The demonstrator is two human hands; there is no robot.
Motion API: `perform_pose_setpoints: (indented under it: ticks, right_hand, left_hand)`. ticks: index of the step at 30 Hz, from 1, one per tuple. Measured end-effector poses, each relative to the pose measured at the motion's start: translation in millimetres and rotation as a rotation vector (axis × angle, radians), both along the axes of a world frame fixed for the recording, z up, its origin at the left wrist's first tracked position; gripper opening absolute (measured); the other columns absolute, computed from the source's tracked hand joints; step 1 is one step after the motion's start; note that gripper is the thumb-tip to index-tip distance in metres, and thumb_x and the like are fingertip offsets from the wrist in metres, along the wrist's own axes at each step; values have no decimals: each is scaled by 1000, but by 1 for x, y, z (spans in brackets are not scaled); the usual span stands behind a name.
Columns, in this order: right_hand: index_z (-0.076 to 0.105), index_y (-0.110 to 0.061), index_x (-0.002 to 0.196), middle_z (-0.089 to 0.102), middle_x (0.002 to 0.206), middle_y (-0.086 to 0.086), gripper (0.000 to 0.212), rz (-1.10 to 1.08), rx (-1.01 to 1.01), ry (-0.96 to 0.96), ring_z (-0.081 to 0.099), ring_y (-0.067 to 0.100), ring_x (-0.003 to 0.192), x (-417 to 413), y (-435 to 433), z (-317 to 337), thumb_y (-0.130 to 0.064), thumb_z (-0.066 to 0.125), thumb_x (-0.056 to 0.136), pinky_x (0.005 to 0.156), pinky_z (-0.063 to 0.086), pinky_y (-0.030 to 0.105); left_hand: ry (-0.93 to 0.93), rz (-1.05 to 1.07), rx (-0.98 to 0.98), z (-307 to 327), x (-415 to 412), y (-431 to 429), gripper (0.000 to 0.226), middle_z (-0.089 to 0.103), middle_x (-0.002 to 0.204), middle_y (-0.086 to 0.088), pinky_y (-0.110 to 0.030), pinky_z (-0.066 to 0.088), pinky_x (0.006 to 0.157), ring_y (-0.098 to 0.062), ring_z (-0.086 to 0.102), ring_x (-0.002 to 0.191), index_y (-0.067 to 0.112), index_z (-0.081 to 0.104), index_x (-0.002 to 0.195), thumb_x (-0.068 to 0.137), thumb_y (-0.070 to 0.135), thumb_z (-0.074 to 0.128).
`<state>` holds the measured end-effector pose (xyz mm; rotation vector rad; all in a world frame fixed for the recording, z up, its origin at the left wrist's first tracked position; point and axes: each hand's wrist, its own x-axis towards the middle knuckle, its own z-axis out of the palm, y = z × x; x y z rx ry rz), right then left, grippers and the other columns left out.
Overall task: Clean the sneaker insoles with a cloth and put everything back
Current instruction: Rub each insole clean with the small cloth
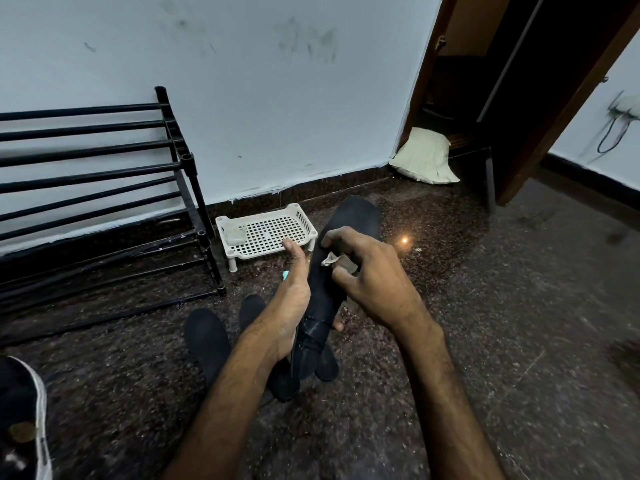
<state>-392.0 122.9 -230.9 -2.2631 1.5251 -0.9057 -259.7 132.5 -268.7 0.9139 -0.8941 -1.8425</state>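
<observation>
A long black insole (349, 220) is held up over the floor, toe end pointing away from me. My left hand (294, 299) grips it along its left edge near the heel, thumb stretched up its side. My right hand (367, 271) presses a small pale cloth (334, 259) onto the middle of the insole, fingers curled round the cloth. Several other black insoles (207, 341) lie flat on the floor under my forearms. A sneaker (24, 417) with a white sole edge shows at the bottom left corner.
A black metal shoe rack (104, 188) stands against the wall at left. A white perforated plastic tray (266, 230) on short legs sits on the floor beside it, holding a small clear container (235, 233). A pale pillow (422, 157) lies by the open wooden door (554, 109).
</observation>
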Motion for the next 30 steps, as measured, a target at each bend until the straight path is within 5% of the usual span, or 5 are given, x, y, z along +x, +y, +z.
perform_pose_setpoints:
  ticks: [14,19,23,28,30]
  right_hand:
    - [67,-24,93,65,89,-8,21,54,45,21,57,4,81,4,1,0,-9,62,79,73,44,22]
    - [60,-23,113,63,91,-10,28,-127,-16,-249,59,0,77,-4,2,11,-13,68,88,64,48,11]
    - [65,-20,105,64,100,-10,16,-228,-45,-102,59,-2,87,4,-2,6,-15,68,90,82,53,16]
    - [72,-19,94,64,94,-7,13,-30,-53,-17,59,3,85,21,0,-5,-9,68,86,81,49,16]
    - [75,-22,88,67,91,-10,12,93,132,-1,61,-1,82,14,4,1,-11,71,85,77,48,11]
  left_hand:
    - [72,7,32,0,8,-4,83,74,97,-8,-41,59,56,-23,71,73,26,61,124,84,79,12]
    - [130,15,69,0,14,-9,92,70,121,-11,-51,61,67,-30,72,100,23,57,135,80,82,14]
    - [128,21,92,-1,13,-11,90,69,123,-10,-63,55,84,-32,69,108,23,57,134,82,82,13]
    - [101,77,145,-5,11,-9,79,75,102,-12,-39,60,75,-26,73,92,21,78,99,83,80,28]
    - [128,95,156,-8,17,-13,78,74,107,-13,-40,59,78,-28,73,95,19,77,106,85,78,30]
